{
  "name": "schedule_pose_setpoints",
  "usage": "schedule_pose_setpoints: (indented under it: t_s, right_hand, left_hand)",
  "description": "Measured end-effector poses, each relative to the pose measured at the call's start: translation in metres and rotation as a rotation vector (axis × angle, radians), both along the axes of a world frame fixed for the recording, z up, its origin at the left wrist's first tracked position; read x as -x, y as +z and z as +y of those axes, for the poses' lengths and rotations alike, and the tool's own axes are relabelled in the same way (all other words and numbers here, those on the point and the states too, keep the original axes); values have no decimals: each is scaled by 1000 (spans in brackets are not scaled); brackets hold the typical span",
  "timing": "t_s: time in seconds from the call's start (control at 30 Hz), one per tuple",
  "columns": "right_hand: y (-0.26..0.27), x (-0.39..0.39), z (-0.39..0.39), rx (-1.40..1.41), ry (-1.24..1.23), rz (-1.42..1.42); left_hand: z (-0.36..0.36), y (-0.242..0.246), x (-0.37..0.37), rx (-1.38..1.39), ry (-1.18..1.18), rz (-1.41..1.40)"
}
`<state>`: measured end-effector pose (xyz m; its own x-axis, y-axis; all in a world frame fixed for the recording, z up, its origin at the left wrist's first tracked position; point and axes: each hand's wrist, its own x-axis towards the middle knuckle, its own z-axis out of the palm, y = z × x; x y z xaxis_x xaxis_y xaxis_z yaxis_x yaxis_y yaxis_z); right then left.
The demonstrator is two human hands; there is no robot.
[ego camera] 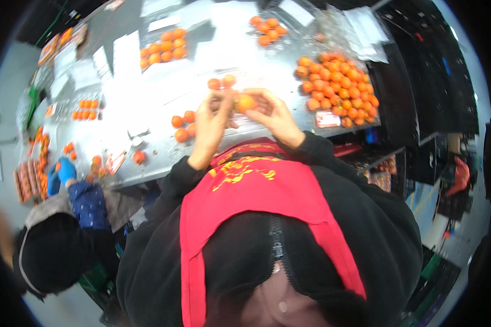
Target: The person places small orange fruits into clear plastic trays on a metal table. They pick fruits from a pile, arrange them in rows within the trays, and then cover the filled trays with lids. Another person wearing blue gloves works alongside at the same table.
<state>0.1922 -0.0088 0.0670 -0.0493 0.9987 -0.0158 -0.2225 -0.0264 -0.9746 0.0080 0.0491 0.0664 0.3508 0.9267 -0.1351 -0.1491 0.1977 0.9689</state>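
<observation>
Over the metal table my right hand (pixel 275 116) cups an orange-red tomato (pixel 246 103) between thumb and fingers. My left hand (pixel 213 122) is at the tomato's left side with its fingers bent; blur hides whether it grips anything there. Just beyond my hands are two tomatoes (pixel 221 82). A small group of tomatoes (pixel 181 135) lies left of my left hand, partly hidden by it. To the right, a large heap of tomatoes (pixel 339 88) covers the table corner, with a printed label or packet (pixel 327 119) at its near edge.
Grouped tomatoes (pixel 166 46) and clear plastic packaging (pixel 276 48) lie farther back on the metal table (pixel 155 173). At left, a co-worker's blue-gloved hand (pixel 67 169) is near loose tomatoes. Black crates (pixel 397 94) stand beyond the right table edge.
</observation>
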Motion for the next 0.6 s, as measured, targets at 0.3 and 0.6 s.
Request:
schedule_pose_setpoints:
  t_s: [0.3,0.6]
  right_hand:
    - [-44,-183,-17,4,-1116,-795]
    - [-52,-269,-2,10,-1042,-1705]
  left_hand:
    - [18,-19,53,-38,310,178]
    - [15,-42,38,-138,169,247]
